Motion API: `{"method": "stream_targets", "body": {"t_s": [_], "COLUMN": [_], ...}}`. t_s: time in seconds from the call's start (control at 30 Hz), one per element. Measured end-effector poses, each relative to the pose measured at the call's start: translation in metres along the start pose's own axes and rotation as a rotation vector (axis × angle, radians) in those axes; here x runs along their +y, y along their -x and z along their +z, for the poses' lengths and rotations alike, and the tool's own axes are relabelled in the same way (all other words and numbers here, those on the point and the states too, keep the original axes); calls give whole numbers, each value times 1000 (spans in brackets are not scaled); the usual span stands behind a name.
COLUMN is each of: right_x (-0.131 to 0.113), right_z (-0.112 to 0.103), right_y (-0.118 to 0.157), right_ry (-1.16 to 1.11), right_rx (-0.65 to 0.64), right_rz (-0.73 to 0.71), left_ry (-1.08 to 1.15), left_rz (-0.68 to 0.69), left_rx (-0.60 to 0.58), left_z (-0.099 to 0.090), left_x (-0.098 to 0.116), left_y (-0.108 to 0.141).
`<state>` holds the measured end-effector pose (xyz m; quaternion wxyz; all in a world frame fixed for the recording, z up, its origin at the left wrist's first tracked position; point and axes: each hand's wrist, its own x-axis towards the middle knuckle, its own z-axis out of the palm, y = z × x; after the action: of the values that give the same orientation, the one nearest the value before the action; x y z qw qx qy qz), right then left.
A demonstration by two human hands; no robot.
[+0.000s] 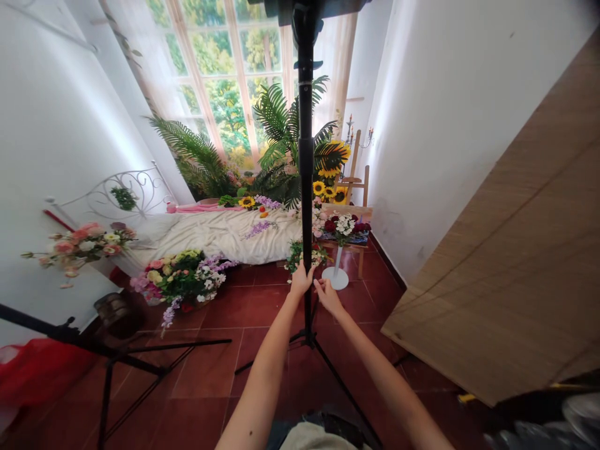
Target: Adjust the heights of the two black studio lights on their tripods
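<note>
Black tripod stand rises upright from a red tiled floor, in front of the right end of a bed with cream bedding. The left hand is wrapped around its pole. The right hand has curled fingers just beside the pole; whether they pinch anything cannot be told. A mixed bouquet sits by the bed's near edge, left of a white round-based pedestal.

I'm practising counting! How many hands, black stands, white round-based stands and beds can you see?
Hands: 2 (left hand, right hand)
Black stands: 2 (middle stand, far-left stand)
White round-based stand: 1
Bed: 1
Total: 6
</note>
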<state>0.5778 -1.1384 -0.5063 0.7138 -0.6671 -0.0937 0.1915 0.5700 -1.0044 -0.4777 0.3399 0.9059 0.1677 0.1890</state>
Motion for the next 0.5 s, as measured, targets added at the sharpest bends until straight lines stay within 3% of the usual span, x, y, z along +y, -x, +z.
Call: {"method": "stream_targets", "body": {"t_s": [0.07, 0.13, 0.4, 0.5], "right_x": [2, 1, 0, 5], "right_z": [-2, -4, -5, 1], "right_y": [4, 6, -9, -15], "right_ry": [100, 135, 220, 220], "right_rx": [51, 68, 29, 45], "right_rz": [-195, -273, -311, -226], "left_ry": [0, 1, -14, -12], "left_rz": [-5, 1, 9, 14], "left_rx": [2, 11, 8, 13], "left_z": [1, 2, 4, 4], "left_x": [0, -1, -1, -2], "left_y": [-1, -1, -2, -1]}}
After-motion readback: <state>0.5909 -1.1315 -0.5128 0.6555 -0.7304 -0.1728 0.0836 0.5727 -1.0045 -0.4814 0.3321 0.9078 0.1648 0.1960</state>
